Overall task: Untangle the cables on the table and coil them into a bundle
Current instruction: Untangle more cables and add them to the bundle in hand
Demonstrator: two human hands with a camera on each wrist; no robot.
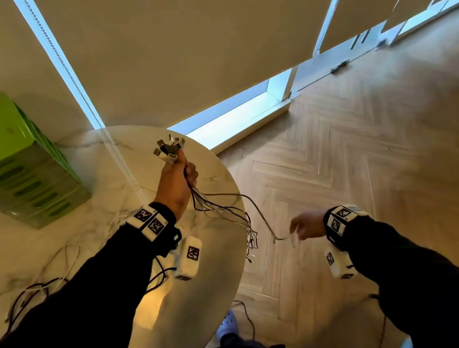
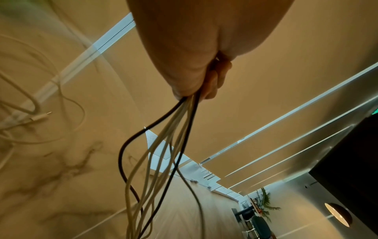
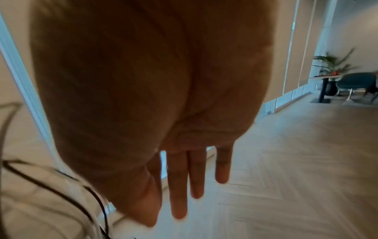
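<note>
Above my curled left fingers (image 1: 191, 174) the metal plug ends (image 1: 168, 150) poke out; my left hand (image 1: 175, 186) grips the bunch of thin black and white cables (image 2: 163, 145), which hang below it past the edge of the round marble table (image 1: 211, 158); I think they are light, floppy and slippery, best held near the plugs; my right hand (image 1: 307, 224) is open, fingers straight, with one loose cable tail (image 1: 278, 237) just beside them; the tall green slotted box (image 1: 14, 162) stands well apart, and I cannot see inside it.

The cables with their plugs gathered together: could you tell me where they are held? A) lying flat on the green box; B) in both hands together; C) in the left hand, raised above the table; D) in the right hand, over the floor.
C: the left hand grips the cables just below their plugs, above the table, while the right hand's fingers are straight.
</note>
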